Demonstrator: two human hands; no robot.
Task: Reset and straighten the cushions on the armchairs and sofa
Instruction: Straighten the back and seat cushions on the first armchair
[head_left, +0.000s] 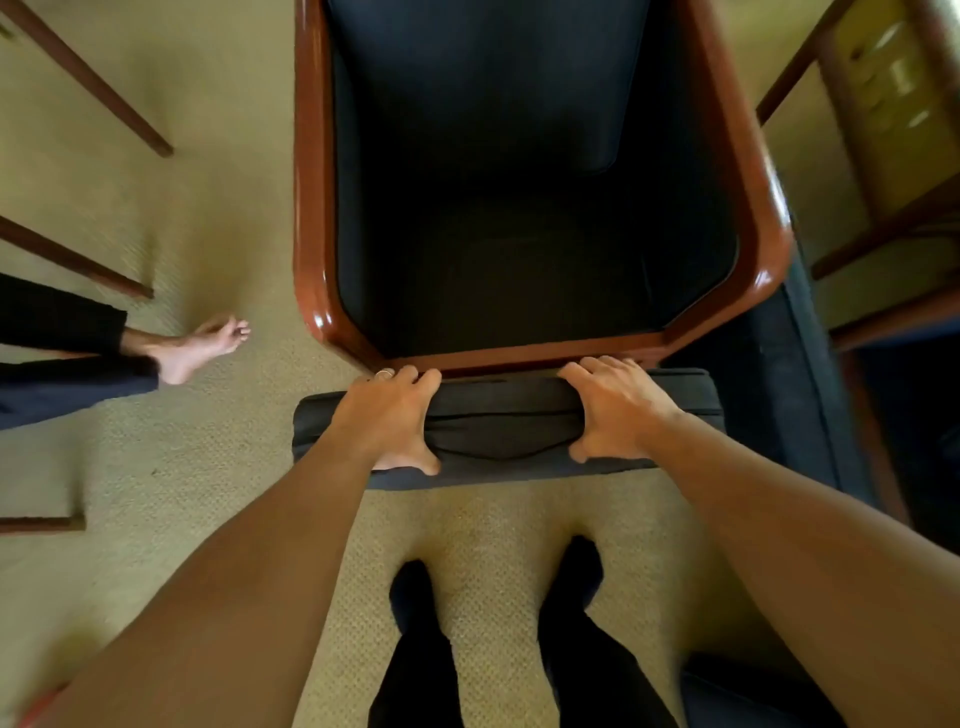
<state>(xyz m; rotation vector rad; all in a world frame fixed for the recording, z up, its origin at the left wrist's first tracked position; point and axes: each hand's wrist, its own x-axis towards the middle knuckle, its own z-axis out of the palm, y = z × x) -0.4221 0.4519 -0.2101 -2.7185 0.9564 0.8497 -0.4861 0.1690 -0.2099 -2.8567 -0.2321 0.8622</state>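
A dark grey seat cushion (504, 434) stands on edge in front of the armchair (311, 208), against its glossy red-brown wooden front rail. My left hand (387, 418) grips the cushion's top edge left of centre, thumb on the near face. My right hand (615, 410) grips it right of centre the same way. The armchair's dark seat well (519, 270) lies bare, with a dark back cushion (493, 78) at the far end.
Another person's bare foot (200, 345) and dark trouser legs stand on the beige carpet (171, 467) at the left. Wooden furniture legs (88, 78) cross the upper left. A wooden side table (893, 156) and a dark upholstered piece (779, 364) sit at the right. My own feet (498, 587) are below the cushion.
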